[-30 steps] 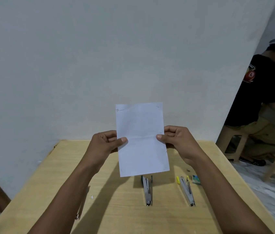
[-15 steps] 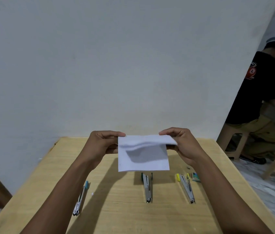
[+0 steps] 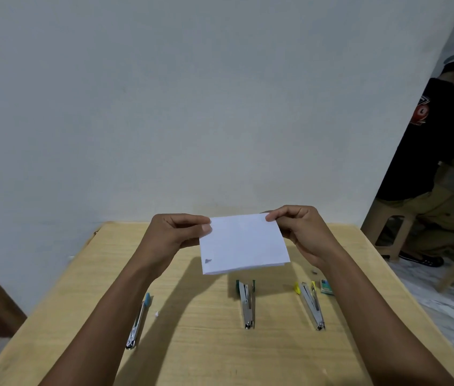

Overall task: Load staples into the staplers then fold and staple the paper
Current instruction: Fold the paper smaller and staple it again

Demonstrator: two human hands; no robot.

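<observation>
Above the table (image 3: 192,344), both forearms are raised; the folded paper (image 3: 244,243) is pinched at its top corners by the left hand (image 3: 174,234) and right hand (image 3: 301,231).

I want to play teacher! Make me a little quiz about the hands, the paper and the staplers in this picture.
1. True or false: the folded paper lies flat on the table.
2. How many staplers lie on the table? A two, B three, C five.
3. Fill in: the small green box lies beside the stapler with the ____ tip.
Key: 1 false; the left hand and right hand hold it up by its top corners. 2 B: blue-tipped stapler, green-tipped stapler, yellow-tipped stapler. 3 yellow.
</observation>
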